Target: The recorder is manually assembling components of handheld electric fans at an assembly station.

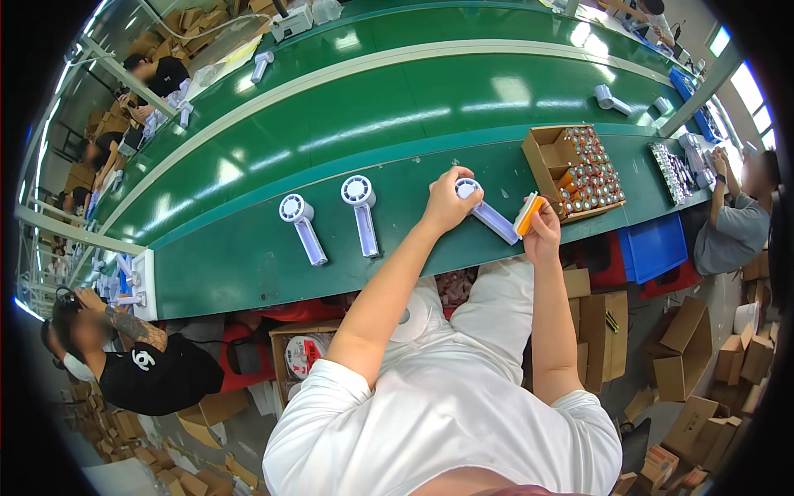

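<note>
My left hand is closed around the round head of a pale lavender handheld fan, whose handle slants toward my right hand. Between the fingers and thumb of my right hand is an orange battery with a white strip along one side, held close to the end of that handle. Two similar fans, a handheld fan and another handheld fan, lie on the green bench to the left, their handles toward me. The handle's inner detail is too small to make out.
A cardboard box of upright orange batteries stands just beyond my right hand. Behind the bench runs a green conveyor, with a fan on it at right. A blue bin hangs right. Co-workers sit at both sides.
</note>
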`<state>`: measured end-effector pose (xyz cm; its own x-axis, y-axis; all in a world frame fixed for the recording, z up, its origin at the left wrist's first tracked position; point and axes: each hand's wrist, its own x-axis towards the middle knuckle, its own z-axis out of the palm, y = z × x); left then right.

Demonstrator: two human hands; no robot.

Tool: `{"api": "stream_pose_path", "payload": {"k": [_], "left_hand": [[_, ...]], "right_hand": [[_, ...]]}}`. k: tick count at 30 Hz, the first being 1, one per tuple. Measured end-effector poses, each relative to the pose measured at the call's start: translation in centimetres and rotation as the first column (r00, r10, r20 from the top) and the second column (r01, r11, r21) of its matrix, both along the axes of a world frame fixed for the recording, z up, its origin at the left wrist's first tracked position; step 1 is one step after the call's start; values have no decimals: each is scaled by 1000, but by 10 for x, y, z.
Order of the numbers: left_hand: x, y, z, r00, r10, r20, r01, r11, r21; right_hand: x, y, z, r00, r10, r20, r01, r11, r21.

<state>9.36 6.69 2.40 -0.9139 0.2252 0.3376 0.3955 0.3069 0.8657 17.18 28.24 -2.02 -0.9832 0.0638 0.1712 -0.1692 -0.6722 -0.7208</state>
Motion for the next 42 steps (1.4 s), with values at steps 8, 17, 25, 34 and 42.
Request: {"api": "stream_pose_path", "payload": {"k": [8, 17, 25, 34, 42], "left_hand": [[-29, -10, -20, 988, -129, 86, 109, 972, 210], [-30, -18, -24, 981, -195, 3, 188, 950, 250], [-30, -23, -23, 981, -190, -28, 191, 959, 207], [-31, -26, -23, 988, -149, -39, 153, 982, 114], [-33, -23, -15, 866, 371, -334, -310, 924, 222]], "right_hand": [[14, -35, 10, 982, 122, 142, -149, 969, 197], [15, -70, 75, 970, -237, -61, 187, 554, 812], [18, -89, 89, 963, 12, -269, 260, -298, 918], [4, -90, 106, 975, 206, 81, 36, -509, 860], [-121, -91, 67, 914, -284, -289, 283, -61, 957]]}}
